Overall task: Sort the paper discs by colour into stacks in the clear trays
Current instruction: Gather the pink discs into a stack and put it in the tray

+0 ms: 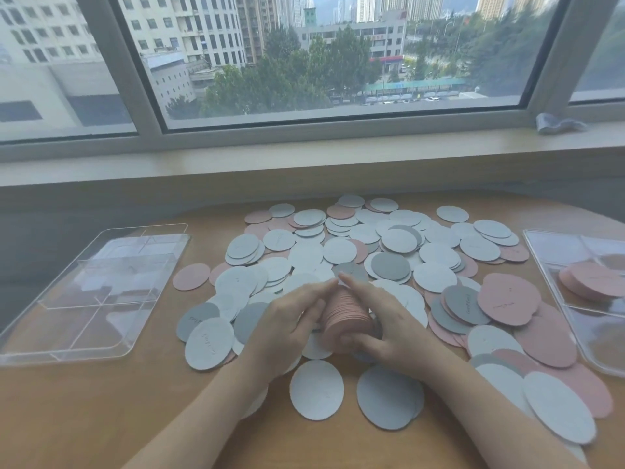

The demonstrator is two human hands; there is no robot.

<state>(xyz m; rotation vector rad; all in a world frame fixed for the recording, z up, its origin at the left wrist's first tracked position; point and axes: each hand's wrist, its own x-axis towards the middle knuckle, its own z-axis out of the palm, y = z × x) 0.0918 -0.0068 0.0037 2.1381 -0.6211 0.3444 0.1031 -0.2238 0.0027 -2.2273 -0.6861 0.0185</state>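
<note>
A thick stack of pink discs (343, 314) stands on edge between my two hands in the middle of the table. My left hand (291, 319) presses its left side with straight fingers. My right hand (382, 319) presses its right side, with the thumb curled under the stack's near end. White, grey and pink paper discs (338, 250) lie scattered in a wide heap all around. A clear tray (61, 346) with dividers lies at the left, with no discs in it. Another clear tray (541, 262) at the right edge holds several pink discs (595, 280).
The wooden table (101, 418) runs up to a wall under a wide window. A crumpled grey cloth (558, 123) lies on the sill at the right. Loose white (316, 389) and grey discs (387, 397) lie near the front, between my forearms.
</note>
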